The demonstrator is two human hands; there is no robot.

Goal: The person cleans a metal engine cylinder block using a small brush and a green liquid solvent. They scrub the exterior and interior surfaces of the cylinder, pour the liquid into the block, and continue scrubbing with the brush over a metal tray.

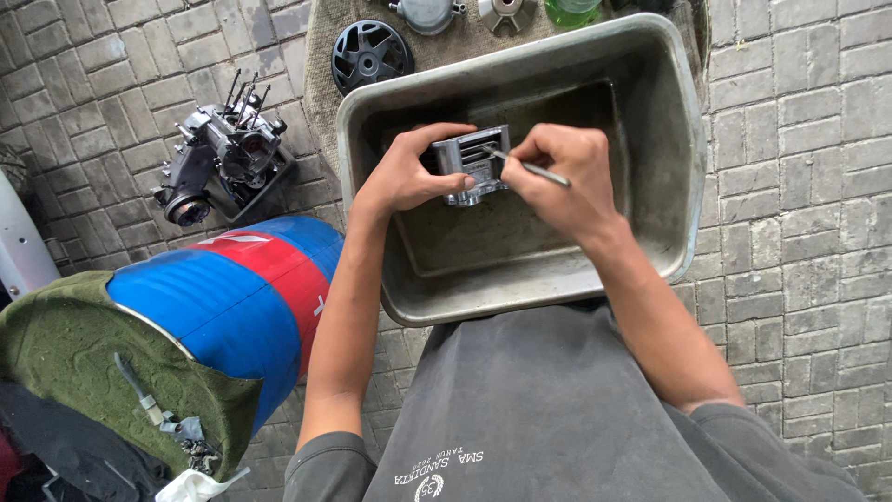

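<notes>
Left hand [404,177] grip pinches finned silver metal cylinder block [472,165] above grey rectangular metal tub [683,139]. Right hand [557,181] grip pressed around thin metal pick [530,167], tip touching block fins.

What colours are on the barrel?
Blue with a red band edged in white, on the barrel, in the head view.

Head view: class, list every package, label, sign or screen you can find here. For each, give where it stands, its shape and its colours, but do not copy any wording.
Drum: lying on its side at lower left, cylindrical, blue with a red band bearing white markings.
Shirt print: bottom centre on the grey shirt, small white lettering with a round emblem.
Green bottle: top edge, no label visible.
No screens or signs in view.
</notes>
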